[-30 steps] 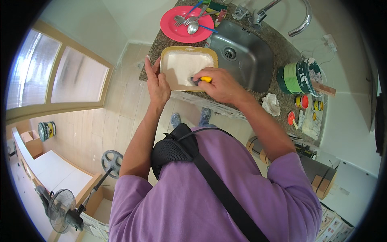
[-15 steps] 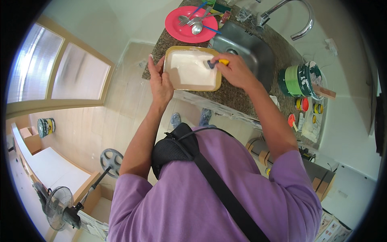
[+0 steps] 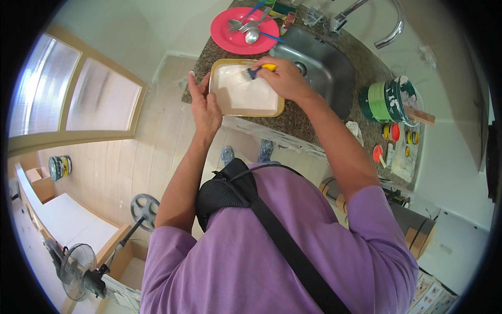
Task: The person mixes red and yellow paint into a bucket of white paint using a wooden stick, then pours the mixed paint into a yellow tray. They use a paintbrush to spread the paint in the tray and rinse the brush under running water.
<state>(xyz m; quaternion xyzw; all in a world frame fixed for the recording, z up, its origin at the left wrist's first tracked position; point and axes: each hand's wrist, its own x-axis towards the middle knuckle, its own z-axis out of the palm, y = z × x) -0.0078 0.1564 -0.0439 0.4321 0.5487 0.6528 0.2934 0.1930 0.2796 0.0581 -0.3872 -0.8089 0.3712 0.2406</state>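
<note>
A yellow-rimmed rectangular tub of creamy white paint is at the counter's near edge. Along its left side my left hand holds it, thumb by the rim, one finger pointing away and others partly hidden behind the wall. In my right hand is a paintbrush with a yellow handle and a dark blue-grey ferrule. The fingers close around the handle, and the bristles touch the paint near the tub's far side.
A pink plate with spoons and forks lies beyond the tub. Right of it is a steel sink with a curved faucet. A green paint bucket and small tins stand farther right. A pedestal fan is at lower left.
My right hand has moved the brush leftward across the paint, toward the tub's far side. The left hand keeps its place on the tub; the view has shifted slightly.
</note>
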